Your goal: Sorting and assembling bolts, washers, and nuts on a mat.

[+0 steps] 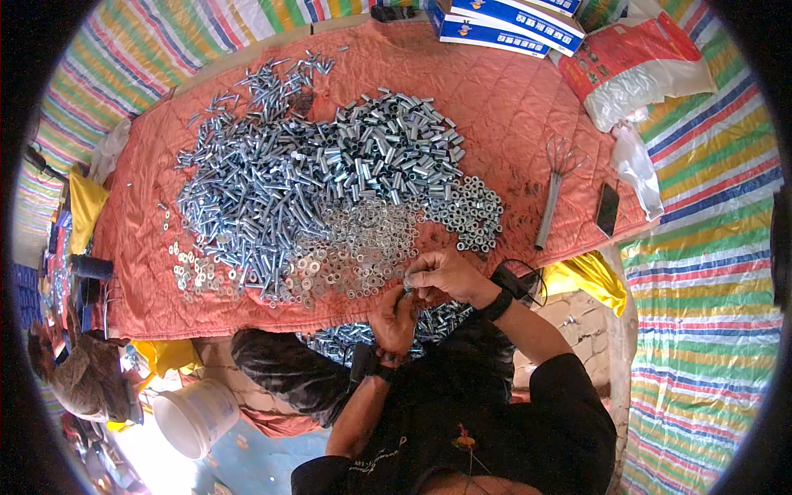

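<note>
My left hand (393,320) and my right hand (450,278) meet at the near edge of the red quilted cloth (511,91). Both are closed, fingertips together, around a small metal piece (407,287); its exact kind is mostly hidden by the fingers. Just beyond them spreads a heap of flat washers (363,239). Long bolts (247,194) lie piled to the left, with metal sleeves (392,148) behind the washers and hex nuts (474,213) to the right. Below my hands, more metal fasteners (445,320) are gathered at my lap.
A whisk-like wire tool (553,194) and a dark phone (607,209) lie at the right of the cloth. Blue-white boxes (503,29) and a red-and-clear bag (639,70) stand at the back right. On the lower left is a white bucket (195,418).
</note>
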Action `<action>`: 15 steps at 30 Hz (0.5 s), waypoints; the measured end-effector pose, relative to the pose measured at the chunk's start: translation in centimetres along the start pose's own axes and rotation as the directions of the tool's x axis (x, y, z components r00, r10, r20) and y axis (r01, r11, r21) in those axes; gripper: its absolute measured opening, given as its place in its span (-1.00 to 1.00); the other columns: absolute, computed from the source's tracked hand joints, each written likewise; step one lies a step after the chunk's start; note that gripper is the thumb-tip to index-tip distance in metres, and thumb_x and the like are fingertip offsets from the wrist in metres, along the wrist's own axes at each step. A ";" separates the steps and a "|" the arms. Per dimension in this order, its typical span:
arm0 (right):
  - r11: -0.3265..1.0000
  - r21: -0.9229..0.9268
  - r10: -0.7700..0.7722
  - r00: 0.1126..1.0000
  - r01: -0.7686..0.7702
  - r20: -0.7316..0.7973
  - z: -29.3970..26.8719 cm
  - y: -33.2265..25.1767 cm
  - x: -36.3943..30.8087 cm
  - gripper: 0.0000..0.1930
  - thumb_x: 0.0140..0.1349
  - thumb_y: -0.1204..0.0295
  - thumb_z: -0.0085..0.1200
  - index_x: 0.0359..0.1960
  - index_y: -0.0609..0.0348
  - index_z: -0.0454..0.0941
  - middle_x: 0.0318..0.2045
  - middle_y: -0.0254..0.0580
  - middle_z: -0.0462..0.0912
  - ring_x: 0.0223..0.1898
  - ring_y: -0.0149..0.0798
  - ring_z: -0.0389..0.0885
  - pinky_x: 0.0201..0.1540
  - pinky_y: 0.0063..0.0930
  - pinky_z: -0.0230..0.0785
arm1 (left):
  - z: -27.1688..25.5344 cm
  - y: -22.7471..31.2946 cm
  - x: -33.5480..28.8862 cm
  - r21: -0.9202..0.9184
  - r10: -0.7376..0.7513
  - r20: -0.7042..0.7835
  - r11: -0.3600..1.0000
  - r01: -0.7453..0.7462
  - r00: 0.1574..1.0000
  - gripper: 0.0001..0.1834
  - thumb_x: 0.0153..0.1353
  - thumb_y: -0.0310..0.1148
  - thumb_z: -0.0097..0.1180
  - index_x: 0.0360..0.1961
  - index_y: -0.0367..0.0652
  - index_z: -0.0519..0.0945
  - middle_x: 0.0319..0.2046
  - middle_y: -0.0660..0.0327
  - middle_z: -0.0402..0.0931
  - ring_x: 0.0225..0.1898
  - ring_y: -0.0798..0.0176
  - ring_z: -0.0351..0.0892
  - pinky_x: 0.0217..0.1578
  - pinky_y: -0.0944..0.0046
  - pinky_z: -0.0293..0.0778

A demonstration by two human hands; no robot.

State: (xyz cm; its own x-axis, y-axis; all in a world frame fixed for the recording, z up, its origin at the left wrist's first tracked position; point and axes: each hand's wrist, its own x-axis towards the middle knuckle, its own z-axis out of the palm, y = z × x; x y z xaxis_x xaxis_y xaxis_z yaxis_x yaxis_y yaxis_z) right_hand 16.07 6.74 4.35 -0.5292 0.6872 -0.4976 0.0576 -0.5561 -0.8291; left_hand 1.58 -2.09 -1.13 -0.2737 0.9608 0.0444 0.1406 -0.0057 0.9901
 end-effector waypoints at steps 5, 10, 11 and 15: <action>0.990 0.138 0.012 0.998 -0.003 -0.062 0.8 -0.4 -0.6 -0.81 0.20 0.41 0.17 -0.20 0.22 0.55 -0.37 -0.29 0.68 -0.53 -0.50 0.58 -0.47 -0.63 0.50 | 0.1 -2.4 0.6 0.084 0.185 -0.036 0.980 -0.182 0.982 -0.85 0.15 -0.51 0.11 -0.26 -0.33 0.59 -0.59 0.11 0.52 -0.58 0.29 0.52 -0.57 0.26 0.41; 0.979 -0.167 -0.154 0.965 0.120 -0.212 -0.4 0.1 -0.7 -0.83 0.19 0.37 0.16 -0.32 0.23 0.60 -0.39 -0.21 0.67 -0.49 -0.41 0.61 -0.43 -0.54 0.48 | 0.0 0.6 0.8 0.106 0.126 -0.006 0.987 -0.125 0.992 -0.85 0.14 -0.52 0.13 -0.25 -0.31 0.60 -0.59 0.16 0.52 -0.59 0.34 0.50 -0.57 0.31 0.40; 0.891 -0.424 -0.303 0.909 0.163 -0.288 -0.9 0.2 -0.5 -0.82 0.15 0.35 0.17 -0.38 0.22 0.61 -0.43 -0.15 0.66 -0.46 -0.31 0.63 -0.38 -0.46 0.47 | 0.0 0.9 0.8 0.103 0.128 -0.008 0.987 -0.126 0.992 -0.85 0.14 -0.52 0.13 -0.25 -0.31 0.60 -0.59 0.16 0.52 -0.59 0.34 0.50 -0.57 0.31 0.40; 0.387 -0.900 -0.766 0.614 0.202 -0.192 -3.8 -1.3 1.2 -0.85 0.09 0.36 0.13 -0.45 0.18 0.59 -0.51 -0.04 0.53 -0.43 0.08 0.52 -0.38 -0.13 0.37 | -0.1 0.5 0.8 0.055 0.041 0.015 0.998 -0.042 0.999 -0.85 0.13 -0.54 0.12 -0.24 -0.31 0.59 -0.61 0.18 0.51 -0.61 0.35 0.47 -0.57 0.34 0.38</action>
State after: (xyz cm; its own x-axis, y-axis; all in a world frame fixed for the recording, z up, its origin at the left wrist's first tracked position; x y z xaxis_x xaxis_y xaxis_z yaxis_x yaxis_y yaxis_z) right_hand 18.58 10.10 3.89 -0.2065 0.9374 0.2806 0.6771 0.3439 -0.6505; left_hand 1.28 -1.34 -0.59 -0.2532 0.9638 0.0831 0.2037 -0.0308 0.9786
